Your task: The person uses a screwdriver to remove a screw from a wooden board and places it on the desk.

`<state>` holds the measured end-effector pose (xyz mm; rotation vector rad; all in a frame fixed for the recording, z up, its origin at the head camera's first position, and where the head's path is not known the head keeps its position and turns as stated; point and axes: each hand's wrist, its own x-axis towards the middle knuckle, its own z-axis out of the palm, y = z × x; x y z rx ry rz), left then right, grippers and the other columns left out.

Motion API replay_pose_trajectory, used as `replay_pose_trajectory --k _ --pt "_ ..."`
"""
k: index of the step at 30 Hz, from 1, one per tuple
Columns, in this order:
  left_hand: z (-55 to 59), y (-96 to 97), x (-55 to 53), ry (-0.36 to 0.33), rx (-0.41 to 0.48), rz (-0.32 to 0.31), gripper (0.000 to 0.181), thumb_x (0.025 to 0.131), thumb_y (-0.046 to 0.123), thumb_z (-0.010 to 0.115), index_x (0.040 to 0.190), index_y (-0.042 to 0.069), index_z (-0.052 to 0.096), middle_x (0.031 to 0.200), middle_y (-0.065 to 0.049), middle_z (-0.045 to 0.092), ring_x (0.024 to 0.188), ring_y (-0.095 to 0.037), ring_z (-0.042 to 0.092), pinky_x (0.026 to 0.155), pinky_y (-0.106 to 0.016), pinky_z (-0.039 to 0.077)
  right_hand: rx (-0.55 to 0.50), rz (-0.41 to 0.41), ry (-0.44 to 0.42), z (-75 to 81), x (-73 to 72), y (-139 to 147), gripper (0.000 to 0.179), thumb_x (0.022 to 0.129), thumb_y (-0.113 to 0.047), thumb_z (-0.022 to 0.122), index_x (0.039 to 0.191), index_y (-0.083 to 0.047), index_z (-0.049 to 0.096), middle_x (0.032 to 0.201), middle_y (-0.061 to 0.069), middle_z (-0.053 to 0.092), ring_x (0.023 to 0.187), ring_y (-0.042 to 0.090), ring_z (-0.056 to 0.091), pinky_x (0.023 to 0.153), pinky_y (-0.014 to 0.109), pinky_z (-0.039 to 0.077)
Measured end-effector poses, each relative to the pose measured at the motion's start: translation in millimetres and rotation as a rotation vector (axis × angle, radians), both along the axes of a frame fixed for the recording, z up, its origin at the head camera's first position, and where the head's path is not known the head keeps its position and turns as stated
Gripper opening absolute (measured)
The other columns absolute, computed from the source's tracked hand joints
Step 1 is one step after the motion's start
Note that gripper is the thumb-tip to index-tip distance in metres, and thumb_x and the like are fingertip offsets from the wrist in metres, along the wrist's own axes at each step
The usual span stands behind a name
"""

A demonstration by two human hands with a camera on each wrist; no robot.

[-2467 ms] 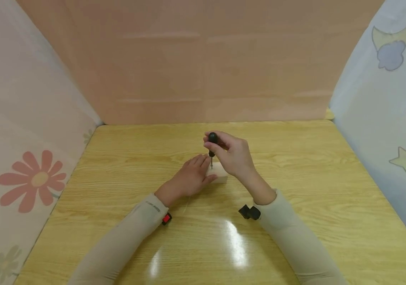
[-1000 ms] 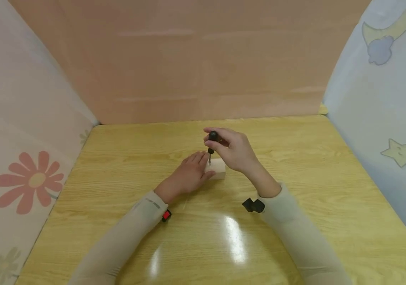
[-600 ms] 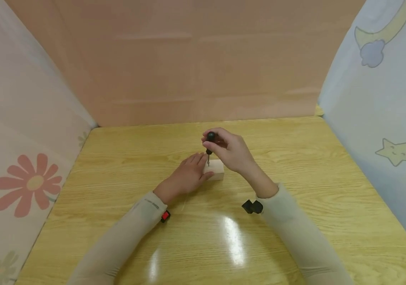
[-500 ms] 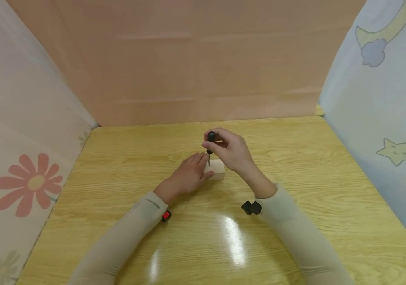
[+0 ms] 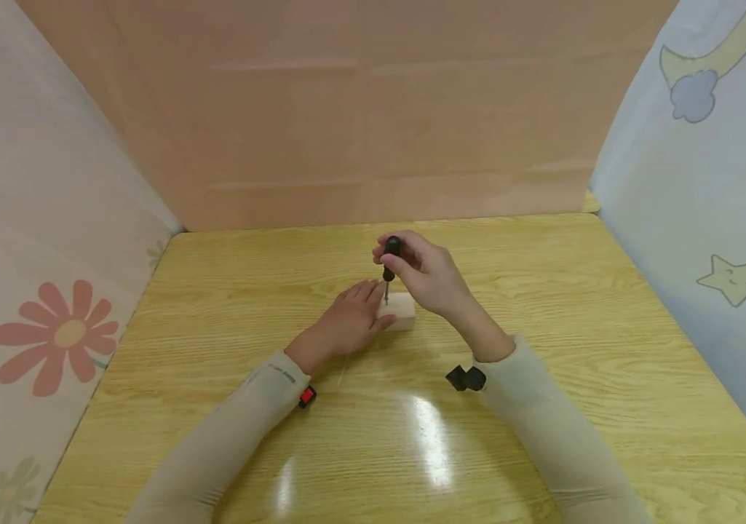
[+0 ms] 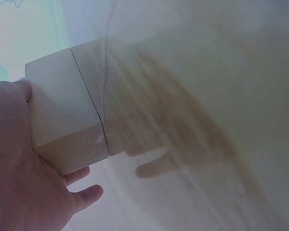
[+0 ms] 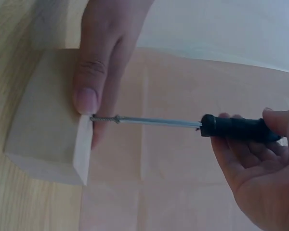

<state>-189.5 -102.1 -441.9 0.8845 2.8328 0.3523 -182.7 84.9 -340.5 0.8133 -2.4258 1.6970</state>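
A pale wooden block [image 5: 402,309] lies on the table, held along its sides by my left hand [image 5: 346,320], thumb on the near face and fingers on the far one. A metal screw [image 7: 104,119] stands upright in the block's top face, part of its thread exposed, close beside the left thumb. My right hand [image 5: 434,276] grips the black handle of a screwdriver [image 7: 159,121] between thumb and fingers. Its shaft runs straight down in the head view, tip at the screw head. In the left wrist view the block [image 6: 62,98] shows in the left hand's grasp; the screwdriver is not seen there.
The wood-grain table [image 5: 228,269] is glossy, with light reflections near its front. An orange-pink cloth [image 5: 373,131] hangs behind it, with printed sheets at left and right. Small black camera mounts [image 5: 466,378] sit at the sleeve cuffs.
The right thumb and fingers have shifted slightly around the handle, and more of the handle shows. The block and left hand keep their place; the head view has swayed a little.
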Motion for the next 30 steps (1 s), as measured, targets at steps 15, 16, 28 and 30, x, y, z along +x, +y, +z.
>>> replay_pose_trajectory --k 15,16,28,30 --pt "3.5 0.3 0.9 0.017 -0.002 -0.012 0.078 0.107 0.057 0.03 0.162 0.004 0.015 0.165 -0.017 0.024 0.153 -0.034 0.022 0.121 -0.052 0.026 0.025 -0.119 0.048 1.9 1.3 -6 0.03 0.098 -0.018 0.069 0.126 -0.007 0.068 0.114 0.006 0.075 0.101 0.017 0.074 0.086 0.03 0.058" --pt "3.9 0.2 0.9 0.024 -0.004 -0.016 0.078 0.107 0.057 0.031 0.162 0.003 0.016 0.165 -0.017 0.025 0.153 -0.034 0.023 0.12 -0.052 0.027 0.031 -0.089 0.042 3.3 1.5 -6 0.03 0.1 -0.016 0.066 0.127 -0.005 0.066 0.118 0.008 0.074 0.106 0.018 0.073 0.09 0.031 0.057" --pt "2.5 -0.3 1.6 0.021 -0.008 0.0 0.078 0.107 0.058 0.03 0.162 0.005 0.016 0.165 -0.016 0.024 0.153 -0.034 0.022 0.121 -0.052 0.026 -0.038 -0.18 0.038 -2.7 3.3 -14 0.027 0.094 -0.02 0.075 0.117 -0.005 0.071 0.106 0.009 0.076 0.097 0.019 0.074 0.083 0.027 0.059" --pt "1.9 -0.3 1.6 0.019 -0.007 0.004 0.078 0.107 0.058 0.03 0.162 0.005 0.016 0.166 -0.016 0.024 0.153 -0.034 0.022 0.121 -0.052 0.026 -0.043 -0.198 0.048 -3.1 3.8 -15 0.028 0.093 -0.02 0.075 0.118 -0.006 0.073 0.105 0.009 0.076 0.096 0.019 0.074 0.082 0.027 0.059"
